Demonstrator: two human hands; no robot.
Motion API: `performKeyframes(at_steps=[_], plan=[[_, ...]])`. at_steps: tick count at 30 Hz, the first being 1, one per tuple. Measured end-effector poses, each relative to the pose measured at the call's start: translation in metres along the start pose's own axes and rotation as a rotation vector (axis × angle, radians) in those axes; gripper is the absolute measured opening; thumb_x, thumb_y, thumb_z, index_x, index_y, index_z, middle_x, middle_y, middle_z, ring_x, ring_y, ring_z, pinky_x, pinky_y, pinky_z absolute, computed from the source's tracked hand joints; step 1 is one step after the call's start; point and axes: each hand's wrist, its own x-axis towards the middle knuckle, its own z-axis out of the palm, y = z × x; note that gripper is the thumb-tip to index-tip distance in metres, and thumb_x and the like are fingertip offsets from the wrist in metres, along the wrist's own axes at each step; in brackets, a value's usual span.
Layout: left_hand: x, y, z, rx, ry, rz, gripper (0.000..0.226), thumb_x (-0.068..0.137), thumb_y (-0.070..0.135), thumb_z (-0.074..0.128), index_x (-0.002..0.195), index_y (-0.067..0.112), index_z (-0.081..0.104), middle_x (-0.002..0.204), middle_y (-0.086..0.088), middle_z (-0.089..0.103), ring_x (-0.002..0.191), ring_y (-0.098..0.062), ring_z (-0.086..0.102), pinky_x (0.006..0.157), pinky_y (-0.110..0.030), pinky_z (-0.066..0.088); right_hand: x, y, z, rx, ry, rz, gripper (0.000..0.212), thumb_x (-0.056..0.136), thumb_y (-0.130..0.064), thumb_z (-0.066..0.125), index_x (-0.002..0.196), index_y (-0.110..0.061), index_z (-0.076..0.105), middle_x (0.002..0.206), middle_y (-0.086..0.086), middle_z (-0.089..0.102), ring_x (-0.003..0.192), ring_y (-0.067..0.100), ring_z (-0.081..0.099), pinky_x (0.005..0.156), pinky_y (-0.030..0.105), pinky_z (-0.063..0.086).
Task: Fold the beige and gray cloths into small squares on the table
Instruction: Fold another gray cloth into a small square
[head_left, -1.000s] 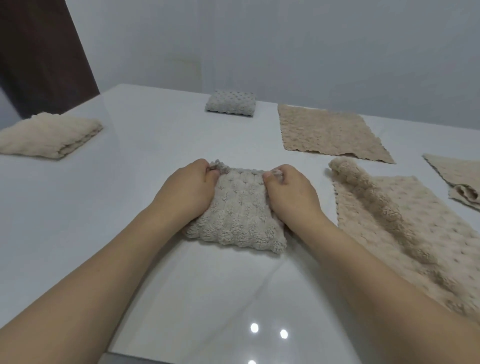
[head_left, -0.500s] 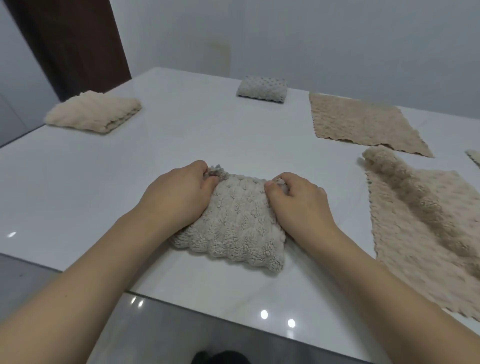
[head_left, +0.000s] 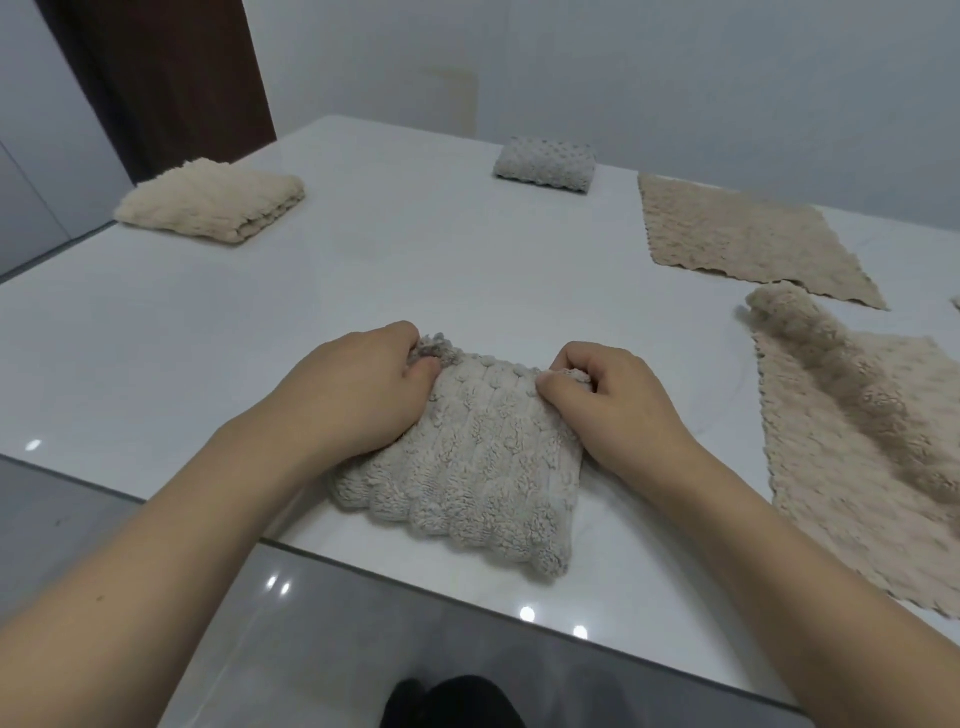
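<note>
On the table (head_left: 156, 332), the folded cloth (head_left: 467, 467) lies near the front edge between both hands, two folded cloths (head_left: 213, 205) (head_left: 544, 165) behind it, two flat cloths (head_left: 737, 239) (head_left: 862, 447) at right.

A glossy white table (head_left: 415, 270) fills the room's middle, spreading out beyond the fingers. Pale walls (head_left: 675, 67) rise behind it, a dark brown door (head_left: 166, 67) far left. Grey floor (head_left: 322, 649) (with small light glints) shows beneath the wrists.
</note>
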Motion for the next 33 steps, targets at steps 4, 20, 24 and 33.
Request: performKeyframes(at_steps=[4, 20, 24, 33], plan=[[-0.0065, -0.0025, -0.0028, -0.024, -0.001, 0.006, 0.035, 0.099, 0.039, 0.04, 0.078, 0.012, 0.044, 0.075, -0.003, 0.056, 0.072, -0.019, 0.052, 0.06, -0.034, 0.036, -0.0017, -0.0013, -0.0025, 0.032, -0.054, -0.037, 0.024, 0.084, -0.022, 0.058, 0.061, -0.015, 0.055, 0.048, -0.007, 0.044, 0.049, 0.008, 0.038, 0.056, 0.025, 0.031], [-0.0102, -0.0071, -0.0065, -0.03, -0.032, 0.014, 0.033, 0.097, 0.039, 0.045, 0.077, 0.013, 0.048, 0.076, -0.002, 0.058, 0.073, -0.016, 0.053, 0.06, -0.033, 0.035, -0.0047, 0.0005, -0.0024, 0.081, -0.136, -0.122, 0.025, 0.084, -0.017, 0.06, 0.06, -0.011, 0.052, 0.049, -0.005, 0.04, 0.048, 0.008, 0.034, 0.052, 0.026, 0.031], [-0.0097, -0.0072, -0.0071, -0.039, -0.03, 0.005, 0.032, 0.096, 0.039, 0.047, 0.077, 0.014, 0.05, 0.076, -0.001, 0.059, 0.074, -0.016, 0.054, 0.061, -0.032, 0.037, -0.0036, 0.0014, -0.0016, 0.071, -0.134, -0.146, 0.028, 0.084, -0.017, 0.06, 0.059, -0.011, 0.049, 0.049, -0.007, 0.037, 0.049, 0.008, 0.033, 0.052, 0.027, 0.03], [-0.0083, -0.0069, -0.0077, -0.035, -0.054, 0.006, 0.032, 0.096, 0.037, 0.048, 0.074, 0.014, 0.047, 0.074, -0.001, 0.056, 0.073, -0.016, 0.052, 0.06, -0.033, 0.034, -0.0039, 0.0009, -0.0024, 0.076, -0.15, -0.166, 0.027, 0.077, -0.027, 0.056, 0.057, -0.013, 0.046, 0.049, -0.008, 0.035, 0.05, 0.009, 0.031, 0.053, 0.03, 0.029]])
